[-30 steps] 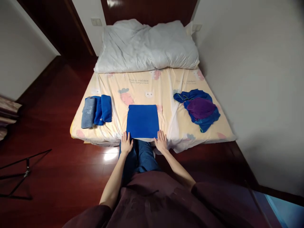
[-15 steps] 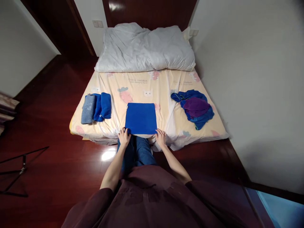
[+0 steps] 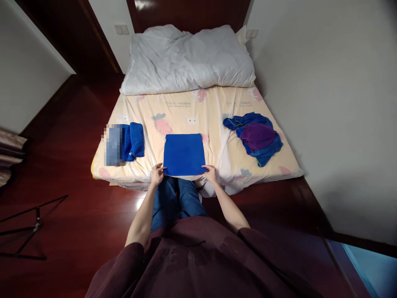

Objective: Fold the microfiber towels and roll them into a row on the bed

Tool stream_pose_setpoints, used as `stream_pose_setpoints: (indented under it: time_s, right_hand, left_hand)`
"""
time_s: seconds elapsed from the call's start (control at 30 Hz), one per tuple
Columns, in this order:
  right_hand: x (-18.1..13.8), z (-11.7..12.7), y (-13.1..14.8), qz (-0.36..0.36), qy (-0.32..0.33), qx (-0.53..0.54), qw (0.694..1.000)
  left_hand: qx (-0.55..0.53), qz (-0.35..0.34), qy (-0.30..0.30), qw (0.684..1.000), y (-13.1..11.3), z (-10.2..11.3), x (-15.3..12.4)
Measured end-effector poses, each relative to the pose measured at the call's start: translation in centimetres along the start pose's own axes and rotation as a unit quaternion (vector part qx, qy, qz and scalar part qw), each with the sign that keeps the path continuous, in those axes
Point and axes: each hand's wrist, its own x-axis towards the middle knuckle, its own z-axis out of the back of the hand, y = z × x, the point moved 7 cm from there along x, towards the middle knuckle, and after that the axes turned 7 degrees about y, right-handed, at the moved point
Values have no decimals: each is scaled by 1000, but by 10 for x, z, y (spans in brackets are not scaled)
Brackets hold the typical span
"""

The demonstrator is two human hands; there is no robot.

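Note:
A blue towel (image 3: 184,155) lies flat in a near square at the bed's front edge. At its near left corner is my left hand (image 3: 157,174), closed with thumb and finger pinching the cloth. My right hand (image 3: 210,173) pinches the near right corner in the same way. Further left, folded blue towels (image 3: 135,140) lie beside a grey-blue rolled towel (image 3: 114,145), which is partly blurred by pixelation. To the right is a loose heap of blue cloths (image 3: 266,154) with a purple cloth (image 3: 258,136) on top.
The bed (image 3: 176,111) has a pale yellow printed sheet. A white quilt (image 3: 190,60) is bunched against the dark headboard (image 3: 192,14). A wall (image 3: 325,103) runs along the right. Black stand legs (image 3: 37,219) stand on the red-brown floor (image 3: 77,182) at left.
My fingers have shifted from resting over the towel's near corners to pinching them. The towel stays flat in about the same place. The view has tilted slightly.

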Motion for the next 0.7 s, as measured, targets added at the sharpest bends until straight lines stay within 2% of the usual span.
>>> stream_pose_setpoints:
  time_s: [0.23, 0.37, 0.5, 0.7]
  right_hand:
    - [6, 2, -14, -4, 5, 63, 998]
    - [8, 6, -17, -7, 9, 104, 995]
    - [10, 10, -17, -11, 11, 125, 992]
    - [9, 9, -18, -17, -13, 141, 990]
  left_hand:
    - [-96, 5, 2, 995, 22, -7, 22]
    - [-163, -28, 13, 986, 27, -9, 19]
    - [-268, -56, 7, 962, 27, -7, 10]
    - [-262, -41, 3, 964, 31, -8, 7]
